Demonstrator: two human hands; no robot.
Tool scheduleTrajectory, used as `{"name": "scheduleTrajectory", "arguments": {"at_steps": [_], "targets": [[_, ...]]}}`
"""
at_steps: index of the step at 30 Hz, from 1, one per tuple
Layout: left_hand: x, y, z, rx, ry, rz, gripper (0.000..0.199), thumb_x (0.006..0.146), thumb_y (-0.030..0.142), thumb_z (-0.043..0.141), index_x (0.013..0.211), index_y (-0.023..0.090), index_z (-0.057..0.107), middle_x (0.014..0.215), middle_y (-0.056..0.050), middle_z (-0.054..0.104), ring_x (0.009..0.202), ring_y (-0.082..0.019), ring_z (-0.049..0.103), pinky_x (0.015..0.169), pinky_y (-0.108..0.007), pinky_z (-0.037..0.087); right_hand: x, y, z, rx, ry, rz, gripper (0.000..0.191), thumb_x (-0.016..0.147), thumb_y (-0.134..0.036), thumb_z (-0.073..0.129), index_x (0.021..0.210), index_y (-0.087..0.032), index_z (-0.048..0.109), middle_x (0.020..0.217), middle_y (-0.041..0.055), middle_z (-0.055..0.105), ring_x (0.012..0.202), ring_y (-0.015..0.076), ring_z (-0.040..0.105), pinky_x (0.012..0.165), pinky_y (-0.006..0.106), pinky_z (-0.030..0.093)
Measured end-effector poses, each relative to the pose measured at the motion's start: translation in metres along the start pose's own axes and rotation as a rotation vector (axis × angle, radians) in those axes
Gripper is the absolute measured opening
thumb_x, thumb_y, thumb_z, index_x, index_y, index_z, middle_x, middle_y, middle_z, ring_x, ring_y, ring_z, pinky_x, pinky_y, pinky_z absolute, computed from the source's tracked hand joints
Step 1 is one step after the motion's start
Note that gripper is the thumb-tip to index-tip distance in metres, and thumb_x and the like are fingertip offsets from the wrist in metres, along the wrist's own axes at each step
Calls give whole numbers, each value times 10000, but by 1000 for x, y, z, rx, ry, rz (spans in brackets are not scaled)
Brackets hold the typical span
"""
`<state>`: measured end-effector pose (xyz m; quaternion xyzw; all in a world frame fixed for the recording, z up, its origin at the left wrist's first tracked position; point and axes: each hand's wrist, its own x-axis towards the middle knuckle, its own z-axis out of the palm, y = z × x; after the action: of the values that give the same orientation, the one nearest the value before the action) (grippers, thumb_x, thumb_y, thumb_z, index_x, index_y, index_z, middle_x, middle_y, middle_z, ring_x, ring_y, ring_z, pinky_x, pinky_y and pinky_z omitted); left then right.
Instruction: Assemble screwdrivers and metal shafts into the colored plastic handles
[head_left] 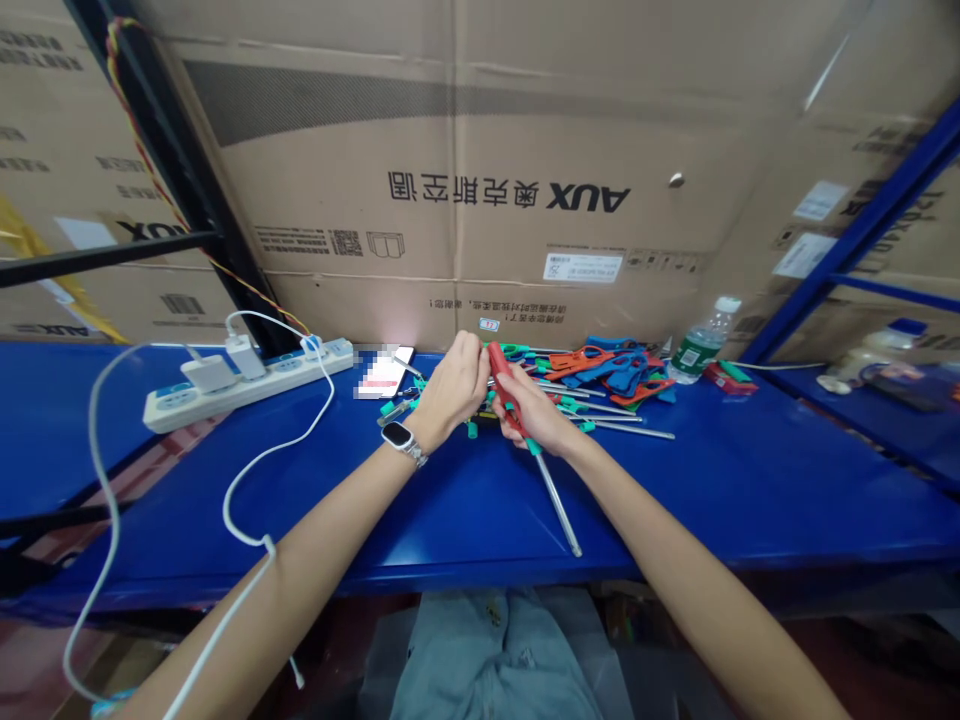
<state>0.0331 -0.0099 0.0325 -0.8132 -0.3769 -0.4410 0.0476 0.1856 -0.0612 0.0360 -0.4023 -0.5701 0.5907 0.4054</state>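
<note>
My right hand (536,410) is wrapped round the red handle of a long-necked lighter (555,500). Its metal tube slants down toward the table's front edge, with a green collar where tube meets handle. Beside the handle's upper end is my left hand (452,385), fingers pinched together; what they hold, if anything, is hidden. Behind and around both hands lies a pile of similar metal tubes with green ends (630,425). Orange and blue plastic handle-like pieces (619,370) are heaped to the right of it. A small white label (489,324) shows just above my left fingers.
A white power strip (247,385) with plugged-in chargers and loose white cables sits at left. Near the pile lies a lit phone (386,372). A water bottle (703,342) and a small red item (729,378) stand right. Large cardboard boxes (450,120) back the blue table (712,490).
</note>
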Motion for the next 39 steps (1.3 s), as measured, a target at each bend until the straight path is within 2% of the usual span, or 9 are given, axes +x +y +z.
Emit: {"name": "scheduleTrajectory", "arguments": {"at_steps": [8,13,20,23,27,30,35,37,39], "targets": [[11,-2,32,-258,111,-212,221,1049,208,349,831,246,338,768,-8,493,687,-168,524,666,-337,433,11,4,-7,-149,65,-54,209,1024,-480,389,1063,-275,391,661,-94,480,340,84,429,291,185,323],[10,-4,31,-341,120,-300,247,1035,215,402,790,239,376,694,9,529,614,-147,511,608,-308,396,13,4,-4,-193,66,-77,236,1030,-490,413,1114,-270,406,647,-96,474,354,77,430,332,182,341],[7,-2,26,-469,101,-467,374,1021,261,418,650,221,390,604,25,473,565,-124,444,563,-288,343,11,6,-2,-233,95,-84,295,1023,-515,443,1181,-266,439,631,-96,438,360,68,382,353,181,317],[2,-2,24,-402,107,-395,367,1064,334,347,710,238,372,619,19,469,557,-141,449,561,-311,337,10,6,-2,-226,98,-79,335,1011,-554,456,1192,-272,442,634,-92,437,369,68,390,357,177,315],[-2,-2,22,-252,71,-249,247,1051,286,366,806,251,360,652,15,470,556,-161,458,561,-326,325,9,7,-1,-206,103,-66,315,1017,-548,435,1183,-280,427,653,-88,459,354,75,408,335,181,307],[0,-2,24,-210,61,-237,220,1031,253,368,811,249,361,662,12,468,563,-163,450,567,-323,322,8,6,0,-196,104,-59,282,1025,-526,423,1164,-280,422,663,-87,462,352,73,409,332,182,318],[2,-6,20,-309,94,-260,322,1027,280,398,710,229,374,594,33,438,542,-132,422,559,-291,325,5,1,0,-205,110,-49,212,1044,-444,382,1168,-277,423,660,-85,461,348,80,401,305,188,299],[-1,-11,12,-338,39,-227,378,1041,323,388,678,218,399,581,33,429,545,-129,428,556,-281,339,5,-1,-4,-178,142,-36,190,1043,-441,380,1119,-271,418,652,-86,463,344,79,392,299,188,291],[-6,-19,2,-326,-102,-110,404,1050,365,389,689,204,473,628,15,482,594,-139,478,594,-281,388,5,-1,-11,-135,179,-24,209,1032,-476,409,1064,-270,405,641,-91,464,338,77,384,298,185,281]]}}
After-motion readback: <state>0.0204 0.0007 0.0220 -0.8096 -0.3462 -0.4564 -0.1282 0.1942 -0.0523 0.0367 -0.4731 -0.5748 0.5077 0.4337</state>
